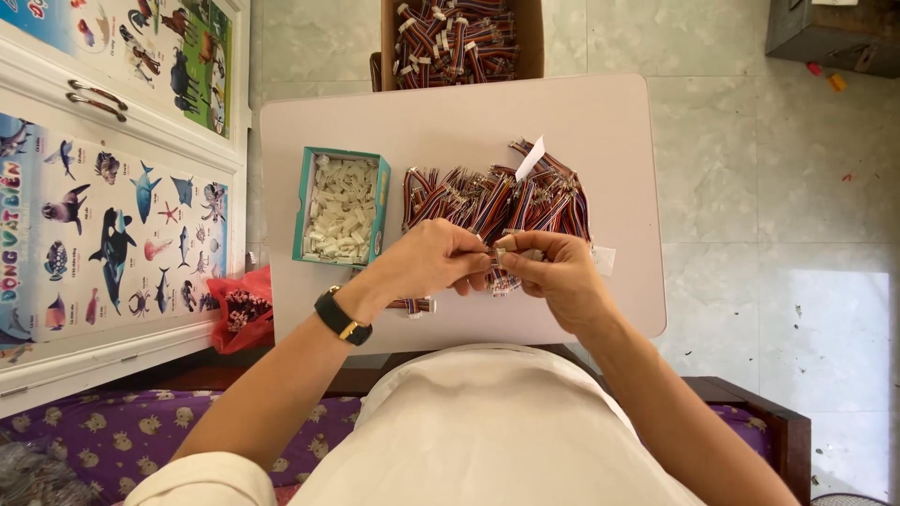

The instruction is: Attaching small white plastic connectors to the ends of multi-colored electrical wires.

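Both hands, left hand [431,258] and right hand [548,272], pinch a small wire harness [497,267] just before the wire pile [497,201]; a loosened grip could drop it there.

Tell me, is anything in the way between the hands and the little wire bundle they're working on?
Nothing visible is. The left hand and right hand both already pinch the small bundle of multicoloured wires between their fingertips, above the pale pink table.
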